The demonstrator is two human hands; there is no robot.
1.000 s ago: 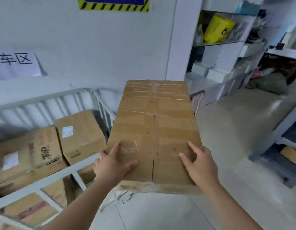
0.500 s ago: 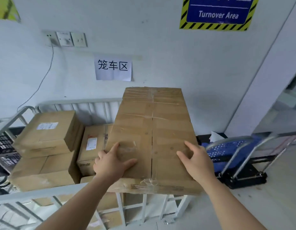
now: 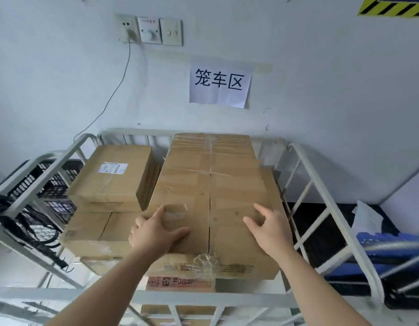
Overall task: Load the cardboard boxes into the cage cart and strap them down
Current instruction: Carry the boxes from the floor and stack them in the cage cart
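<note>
Whereas it hung outside, the box (image 3: 210, 184) now tops the stack (image 3: 95, 234)

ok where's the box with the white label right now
Head view, left of centre: the labelled box tops the left stack in the cage cart, just beside the long box that the left hand and right hand hold.
</note>
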